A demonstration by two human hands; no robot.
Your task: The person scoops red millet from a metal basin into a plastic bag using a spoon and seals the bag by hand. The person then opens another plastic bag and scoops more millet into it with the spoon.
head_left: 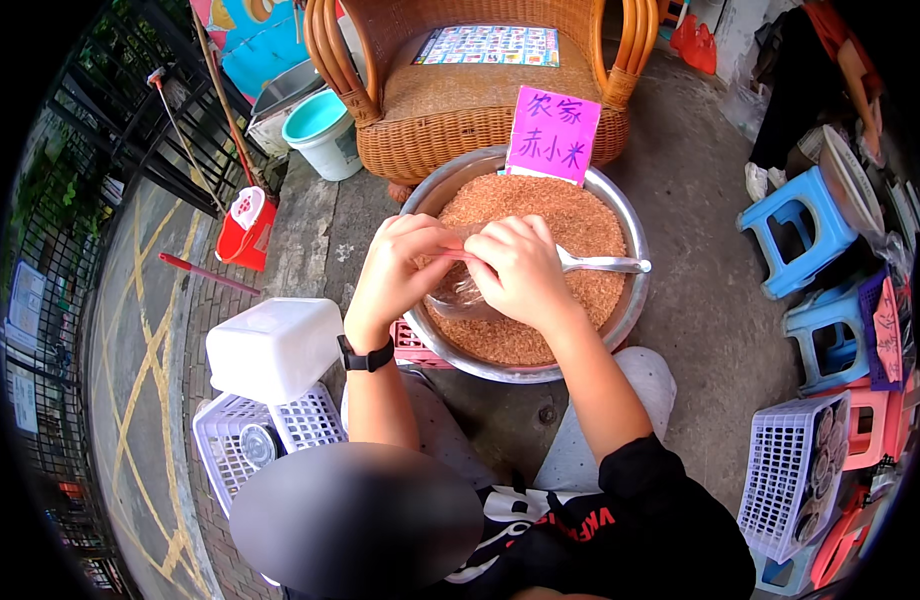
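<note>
A wide metal basin [635,215] full of reddish-brown grain [555,210] stands before me. Over its near left part, my left hand [405,262] and my right hand [520,268] meet with fingers closed. Between them they pinch the reddish top edge of what looks like a clear plastic bag [462,293], which hangs just below. How much the bag holds cannot be made out. A metal scoop [605,264] rests in the grain beside my right hand, its handle reaching over the right rim. A pink handwritten card [552,135] stands upright at the basin's far side.
Behind the basin is a wicker armchair [450,140]. At left are a white bucket [325,150], a red mop bucket [247,235], a white plastic container [273,348] and a lilac basket [220,430]. Blue stools [800,225] and another basket [780,475] line the right; someone's arm shows top right.
</note>
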